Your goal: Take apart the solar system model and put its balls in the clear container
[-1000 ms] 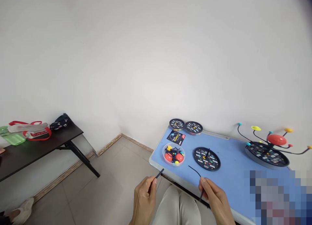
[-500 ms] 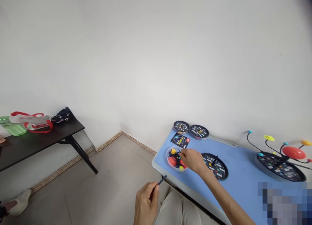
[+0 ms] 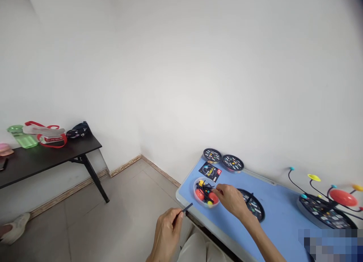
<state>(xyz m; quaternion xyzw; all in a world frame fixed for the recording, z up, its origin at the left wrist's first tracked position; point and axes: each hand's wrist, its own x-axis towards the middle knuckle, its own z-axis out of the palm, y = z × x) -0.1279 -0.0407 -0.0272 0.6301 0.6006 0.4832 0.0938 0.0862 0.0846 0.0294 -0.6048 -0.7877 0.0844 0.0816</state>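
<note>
My left hand (image 3: 167,230) pinches a thin dark stick (image 3: 187,207), its free end pointing up and right near the table's front corner. Over the right rim of a clear plastic bowl (image 3: 195,197) is my right hand (image 3: 231,199), thumb and fingers pressed together; what they grip is hidden. Inside the bowl lie red half-balls (image 3: 199,195), small yellow and blue balls, and a tangle of thin black rods (image 3: 203,186). Partly behind my right wrist, a round black printed disc (image 3: 256,209) lies on the table with a short black post (image 3: 250,197) on it.
The light blue table (image 3: 279,201) also carries a printed card (image 3: 210,171), two round printed containers (image 3: 232,162) and an assembled planet model (image 3: 326,209) at right. A dark table (image 3: 42,159) at left holds a green bottle (image 3: 27,139) and bags. A person's shoe (image 3: 17,228) shows lower left.
My right hand has shifted slightly right and down, from over the bowl's contents to its right rim. My left hand keeps the stick, now tilted flatter. The camera view has shifted a little.
</note>
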